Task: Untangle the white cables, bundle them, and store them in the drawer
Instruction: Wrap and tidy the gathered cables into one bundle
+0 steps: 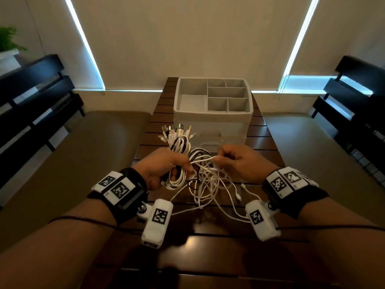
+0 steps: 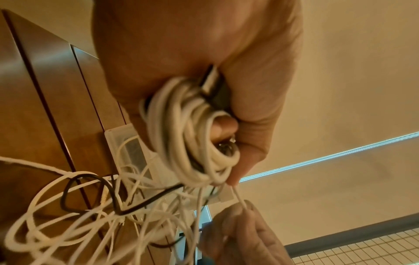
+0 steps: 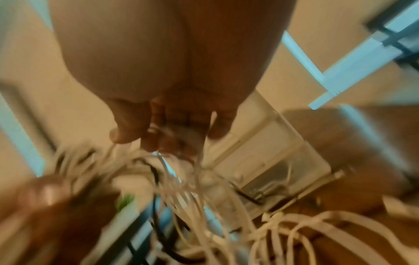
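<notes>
My left hand (image 1: 166,165) grips a coiled bundle of white cables (image 1: 177,178) mixed with black ones, and the plugs (image 1: 177,132) fan out above the fist. The left wrist view shows the same cable coil (image 2: 192,136) wrapped inside the curled fingers. My right hand (image 1: 233,161) pinches a single white strand (image 1: 205,159) that runs from the bundle. Below both hands a loose tangle of white cables (image 1: 210,188) hangs down onto the wooden table (image 1: 208,243). The right wrist view is blurred; it shows the cable tangle (image 3: 226,206) under my fingers (image 3: 172,136).
A white drawer unit (image 1: 212,126) stands on the table just behind the hands. Its top tray (image 1: 193,103) has several grey compartments with nothing in them. Dark benches (image 1: 31,101) line the left and right walls. A potted plant (image 1: 8,42) sits at the far left.
</notes>
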The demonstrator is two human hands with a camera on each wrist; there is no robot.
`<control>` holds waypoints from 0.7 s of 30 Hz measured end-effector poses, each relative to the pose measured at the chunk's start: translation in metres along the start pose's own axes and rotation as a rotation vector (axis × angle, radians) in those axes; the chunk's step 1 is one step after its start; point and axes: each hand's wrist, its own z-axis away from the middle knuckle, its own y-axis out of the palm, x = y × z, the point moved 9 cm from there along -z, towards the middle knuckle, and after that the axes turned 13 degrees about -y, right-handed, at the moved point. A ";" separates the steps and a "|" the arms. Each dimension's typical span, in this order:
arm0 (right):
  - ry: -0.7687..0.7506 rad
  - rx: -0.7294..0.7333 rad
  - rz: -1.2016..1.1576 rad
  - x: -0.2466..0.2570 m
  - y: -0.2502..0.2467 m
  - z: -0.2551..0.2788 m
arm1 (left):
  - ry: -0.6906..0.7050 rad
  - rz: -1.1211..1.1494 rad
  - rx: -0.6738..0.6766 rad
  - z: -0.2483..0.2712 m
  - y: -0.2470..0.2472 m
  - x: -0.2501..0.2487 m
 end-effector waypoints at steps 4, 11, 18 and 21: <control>0.024 -0.097 -0.200 0.000 -0.009 0.003 | -0.022 -0.007 -0.020 0.003 -0.004 0.001; 0.074 0.053 0.182 -0.024 -0.012 0.005 | -0.027 0.038 -0.033 0.004 -0.009 0.000; 0.083 -0.152 0.042 -0.019 -0.010 0.005 | -0.037 0.037 -0.006 0.002 -0.006 0.003; -0.026 0.056 0.362 0.008 0.021 -0.009 | -0.014 -0.013 0.021 -0.001 0.001 0.002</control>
